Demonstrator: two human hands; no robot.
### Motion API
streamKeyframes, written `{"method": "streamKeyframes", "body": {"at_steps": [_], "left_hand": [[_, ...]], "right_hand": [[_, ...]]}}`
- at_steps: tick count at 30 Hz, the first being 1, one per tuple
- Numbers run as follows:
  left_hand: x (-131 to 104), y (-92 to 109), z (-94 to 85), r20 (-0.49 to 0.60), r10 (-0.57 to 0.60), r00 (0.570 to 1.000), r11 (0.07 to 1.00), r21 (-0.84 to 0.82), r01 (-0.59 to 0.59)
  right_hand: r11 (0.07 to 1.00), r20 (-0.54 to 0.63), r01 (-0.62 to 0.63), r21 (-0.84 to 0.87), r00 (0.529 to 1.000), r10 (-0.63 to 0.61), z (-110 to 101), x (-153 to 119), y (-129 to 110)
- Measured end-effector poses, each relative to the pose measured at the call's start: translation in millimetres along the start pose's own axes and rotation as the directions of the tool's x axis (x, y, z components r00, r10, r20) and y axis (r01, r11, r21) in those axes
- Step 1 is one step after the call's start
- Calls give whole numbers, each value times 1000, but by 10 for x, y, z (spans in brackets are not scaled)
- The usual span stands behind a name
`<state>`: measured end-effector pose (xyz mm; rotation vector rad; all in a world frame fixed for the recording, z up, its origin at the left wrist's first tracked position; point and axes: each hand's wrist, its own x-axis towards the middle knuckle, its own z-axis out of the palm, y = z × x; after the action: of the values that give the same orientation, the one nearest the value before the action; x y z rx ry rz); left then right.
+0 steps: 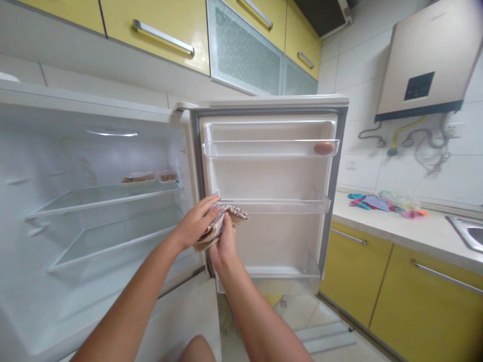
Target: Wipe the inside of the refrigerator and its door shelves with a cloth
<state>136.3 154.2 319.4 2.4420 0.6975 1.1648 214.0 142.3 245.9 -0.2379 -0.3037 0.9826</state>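
My left hand (194, 223) is closed on a folded, patterned brown-and-white cloth (217, 226), its fingers reaching to the left end of the middle door shelf (279, 206). From below, my right hand (225, 244) grips the same cloth, thumb pressed on top. Both hands are in front of the hinge side of the opened fridge door (279, 176). A brown egg (323, 148) lies at the right end of the upper door shelf (264, 149). To the left, the fridge interior (113, 151) stands open.
Two small food packs (139, 177) sit on the upper glass shelf (113, 193). Colourful cloths or gloves (377, 202) lie on the counter (433, 221) beside a sink (471, 234). Yellow cabinets (162, 30) hang overhead, with a water heater (426, 60) at right.
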Motion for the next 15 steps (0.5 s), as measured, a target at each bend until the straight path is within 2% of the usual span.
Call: {"method": "streamKeyframes", "body": {"at_steps": [2, 3, 4, 5, 6, 7, 8, 9, 10, 11, 13, 15], "left_hand": [[-97, -131, 8, -160, -24, 987, 997, -81, 11], [-166, -222, 24, -283, -96, 954, 985, -165, 50], [-251, -324, 50, -397, -207, 894, 957, -274, 100], [-352, -430, 89, -476, -356, 804, 898, -412, 154], [-468, -532, 141, -476, -529, 703, 791, -576, 204], [-595, -622, 202, -427, -611, 666, 721, -647, 247], [-728, -695, 269, -324, -662, 676, 644, -707, 292], [-860, -745, 336, -106, -691, 715, 486, -801, 350], [-983, -770, 395, 97, -663, 742, 317, -862, 396], [-1090, -770, 442, 215, -623, 752, 180, -896, 405], [-1233, -704, 486, 343, -555, 758, -30, -919, 394], [-1264, -579, 463, 391, -554, 735, -121, -911, 393]], "right_hand": [[996, 28, -94, 13, 995, 93, -3, -43, -30], [990, 50, -144, 4, 988, 143, -15, -72, -66], [982, 74, -186, -17, 980, 187, -33, -105, -111], [974, 99, -220, -49, 970, 224, -58, -140, -158], [967, 122, -239, -89, 961, 249, -89, -174, -205], [960, 143, -249, -130, 953, 267, -124, -206, -247], [952, 162, -254, -171, 946, 281, -163, -233, -281], [943, 177, -259, -208, 938, 297, -203, -255, -307], [931, 189, -270, -245, 929, 319, -244, -271, -325], [916, 198, -286, -282, 917, 347, -284, -282, -336], [875, 205, -326, -359, 887, 415, -351, -293, -352], [836, 202, -358, -416, 860, 469, -393, -293, -379]]}}
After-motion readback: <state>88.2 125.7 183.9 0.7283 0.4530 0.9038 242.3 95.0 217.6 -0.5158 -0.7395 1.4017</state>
